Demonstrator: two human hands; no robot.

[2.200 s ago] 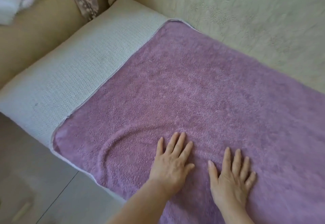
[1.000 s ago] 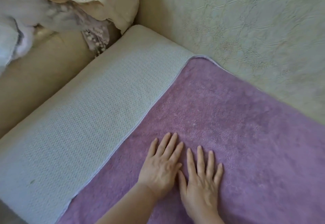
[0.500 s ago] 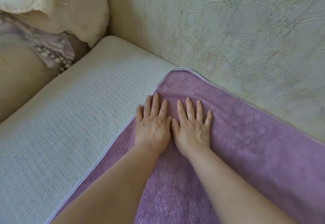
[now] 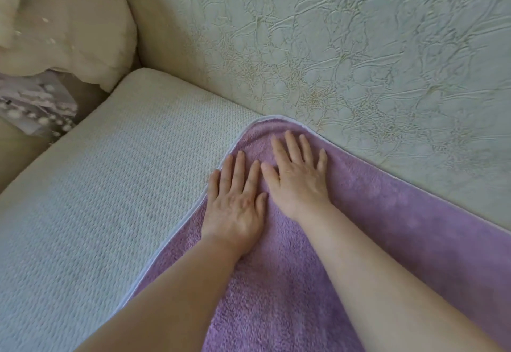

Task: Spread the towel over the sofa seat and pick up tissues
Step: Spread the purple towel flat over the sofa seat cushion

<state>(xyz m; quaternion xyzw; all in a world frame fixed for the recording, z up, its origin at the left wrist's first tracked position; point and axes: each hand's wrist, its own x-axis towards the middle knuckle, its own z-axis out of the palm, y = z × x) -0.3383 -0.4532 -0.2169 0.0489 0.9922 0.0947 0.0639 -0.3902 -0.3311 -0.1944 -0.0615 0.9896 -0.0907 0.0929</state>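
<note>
A purple towel (image 4: 392, 230) with a pale hem lies flat on the white woven sofa seat (image 4: 116, 185), its far corner against the backrest. My left hand (image 4: 235, 205) presses flat on the towel by its left edge, fingers straight. My right hand (image 4: 297, 174) lies flat beside it, fingers spread, reaching almost to the towel's far corner. The two hands touch side by side. No tissues are in view.
The textured cream backrest (image 4: 345, 47) rises right behind the towel. A cream cushion (image 4: 83, 25) fills the far left corner, with a patterned grey cloth (image 4: 36, 103) under it. The sofa arm (image 4: 16, 158) runs along the left.
Both hands have slid forward over the towel from its near part to its far corner by the backrest, staying flat; the right hand now lies a little ahead of the left.
</note>
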